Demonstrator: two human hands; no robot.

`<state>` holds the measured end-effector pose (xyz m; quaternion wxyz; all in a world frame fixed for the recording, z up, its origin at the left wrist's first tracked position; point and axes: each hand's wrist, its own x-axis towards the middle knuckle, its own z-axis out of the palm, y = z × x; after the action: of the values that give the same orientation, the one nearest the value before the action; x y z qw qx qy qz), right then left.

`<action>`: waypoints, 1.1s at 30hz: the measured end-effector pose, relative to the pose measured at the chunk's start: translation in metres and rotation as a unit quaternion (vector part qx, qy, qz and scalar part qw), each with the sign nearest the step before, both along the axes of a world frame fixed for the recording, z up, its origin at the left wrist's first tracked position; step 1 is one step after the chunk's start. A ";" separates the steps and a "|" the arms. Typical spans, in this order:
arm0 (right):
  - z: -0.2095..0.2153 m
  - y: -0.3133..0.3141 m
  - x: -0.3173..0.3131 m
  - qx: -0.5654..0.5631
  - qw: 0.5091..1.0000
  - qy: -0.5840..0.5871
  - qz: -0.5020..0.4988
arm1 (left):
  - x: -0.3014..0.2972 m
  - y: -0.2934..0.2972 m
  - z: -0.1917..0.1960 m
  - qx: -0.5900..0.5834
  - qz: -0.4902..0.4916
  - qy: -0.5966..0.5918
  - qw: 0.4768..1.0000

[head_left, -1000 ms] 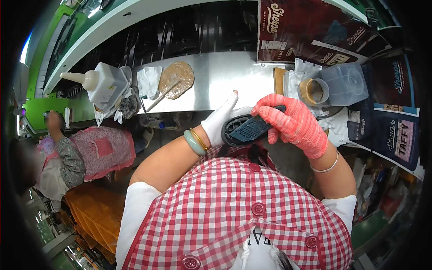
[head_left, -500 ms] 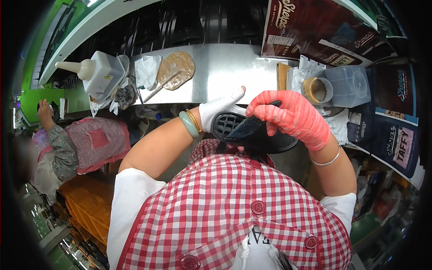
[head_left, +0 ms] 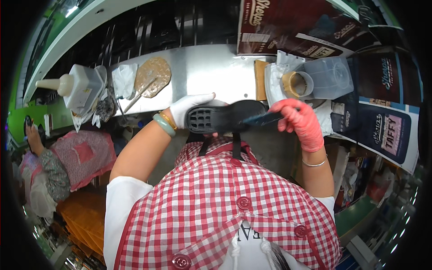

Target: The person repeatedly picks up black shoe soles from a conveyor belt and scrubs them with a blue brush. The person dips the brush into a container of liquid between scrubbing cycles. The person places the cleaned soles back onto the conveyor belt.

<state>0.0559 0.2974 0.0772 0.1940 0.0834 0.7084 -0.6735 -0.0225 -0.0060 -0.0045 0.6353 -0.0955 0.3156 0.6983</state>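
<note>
My left hand [head_left: 183,110], in a white glove, is closed around the heel end of a black shoe sole [head_left: 222,118]. The sole lies level in front of my body, its inner side up and its heel recess filled with a grid. In a coral knit glove, my right hand [head_left: 299,125] pinches the right end of a flat, dark-blue, brush-like tool [head_left: 262,119]. That tool's left tip lies over the middle of the sole; whether it touches cannot be made out.
On the metal bench [head_left: 207,74] stand a white squeeze bottle [head_left: 84,87], a brown film-covered disc [head_left: 155,76] with a stick, and a clear plastic container [head_left: 333,76] beside a brown-stained cup [head_left: 297,84]. Printed cardboard [head_left: 297,31] lines the right. A person [head_left: 54,164] works at left.
My right hand has drawn the dark tool rightward off the heel grid, baring it. The sole now lies flatter, more of its inner side showing. My view has shifted a little to the right.
</note>
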 end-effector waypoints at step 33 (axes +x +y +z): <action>0.009 -0.027 0.008 -0.144 0.951 0.064 -0.267 | 0.043 0.049 0.009 0.219 0.305 -0.050 0.925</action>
<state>0.0641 0.2699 0.0865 -0.0287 0.1970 0.5667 -0.7995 0.0207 0.0429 0.0043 0.4115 -0.0800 0.0781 0.9045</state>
